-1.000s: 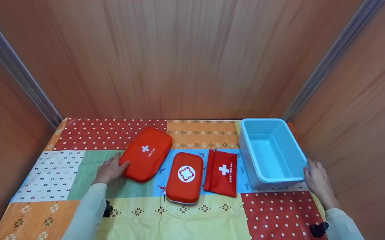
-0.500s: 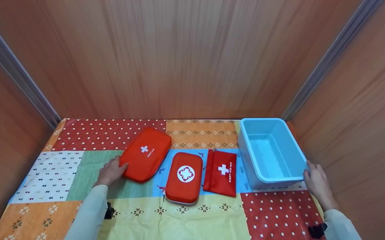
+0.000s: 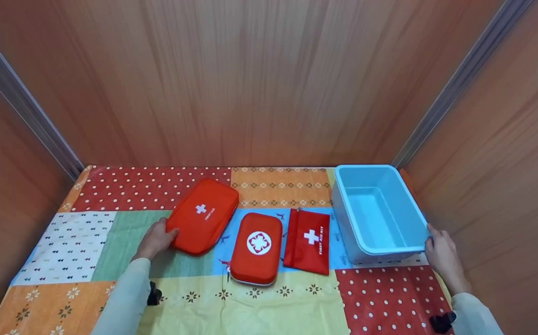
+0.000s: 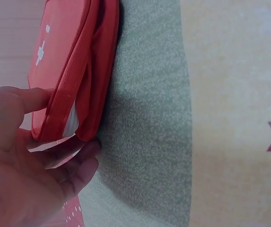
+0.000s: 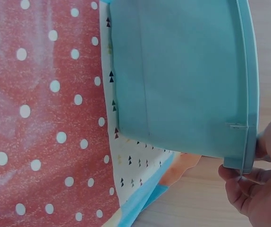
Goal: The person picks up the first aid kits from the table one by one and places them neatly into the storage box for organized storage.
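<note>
My left hand [image 3: 155, 239] pinches the near left corner of a red first aid case [image 3: 206, 216] with a white cross. In the left wrist view the thumb lies on the case's top and the other fingers reach beneath its zipped edge. At the right, my right hand [image 3: 443, 253] grips the rim of a light blue plastic bin [image 3: 376, 209] by its near right corner, thumb and fingers on either side of it in the right wrist view. Between the hands lie a smaller red hard case [image 3: 257, 249] with a round white emblem and a flat red first aid pouch [image 3: 308, 242].
A patchwork-print cloth [image 3: 250, 311] covers the table. Wooden panels stand behind the table and at both sides, the right panel [image 3: 497, 186] close beside the bin. A zipper pull [image 3: 227, 265] sticks out left of the smaller case.
The left thumb and fingers have settled more closely on the red first aid case's corner. The right hand and the bin stay as they were; the whole view shifts slightly.
</note>
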`<state>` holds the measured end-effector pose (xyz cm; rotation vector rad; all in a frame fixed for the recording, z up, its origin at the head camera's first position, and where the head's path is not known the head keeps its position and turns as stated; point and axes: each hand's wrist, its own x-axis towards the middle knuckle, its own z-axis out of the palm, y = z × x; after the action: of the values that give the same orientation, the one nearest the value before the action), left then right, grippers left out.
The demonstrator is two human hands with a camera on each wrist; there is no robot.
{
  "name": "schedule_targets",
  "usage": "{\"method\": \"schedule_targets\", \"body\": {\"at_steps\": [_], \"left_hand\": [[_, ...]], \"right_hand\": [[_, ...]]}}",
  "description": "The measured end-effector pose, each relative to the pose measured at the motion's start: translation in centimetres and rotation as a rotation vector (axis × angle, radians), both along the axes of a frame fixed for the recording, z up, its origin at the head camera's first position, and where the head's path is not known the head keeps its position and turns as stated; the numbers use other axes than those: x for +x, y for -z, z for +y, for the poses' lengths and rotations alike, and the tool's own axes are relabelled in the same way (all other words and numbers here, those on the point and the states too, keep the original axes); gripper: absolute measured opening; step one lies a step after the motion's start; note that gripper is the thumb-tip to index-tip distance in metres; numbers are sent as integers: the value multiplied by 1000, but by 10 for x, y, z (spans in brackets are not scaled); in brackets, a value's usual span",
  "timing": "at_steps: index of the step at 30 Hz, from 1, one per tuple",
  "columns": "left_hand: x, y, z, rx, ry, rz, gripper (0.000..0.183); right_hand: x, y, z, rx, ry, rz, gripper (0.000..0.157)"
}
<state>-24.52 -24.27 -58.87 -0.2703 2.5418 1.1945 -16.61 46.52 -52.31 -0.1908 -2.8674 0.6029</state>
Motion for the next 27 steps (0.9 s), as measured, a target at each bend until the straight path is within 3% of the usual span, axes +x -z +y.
{"method": "schedule_targets", "body": {"at_steps": [8, 27], "left_hand": [[0, -4, -1, 64, -30, -33, 59], [-7, -17, -9, 120, -2, -62, 54]], "right_hand": [[3, 2, -1, -20, 11, -10, 48], [2, -1, -1, -30, 6, 9, 47]]}}
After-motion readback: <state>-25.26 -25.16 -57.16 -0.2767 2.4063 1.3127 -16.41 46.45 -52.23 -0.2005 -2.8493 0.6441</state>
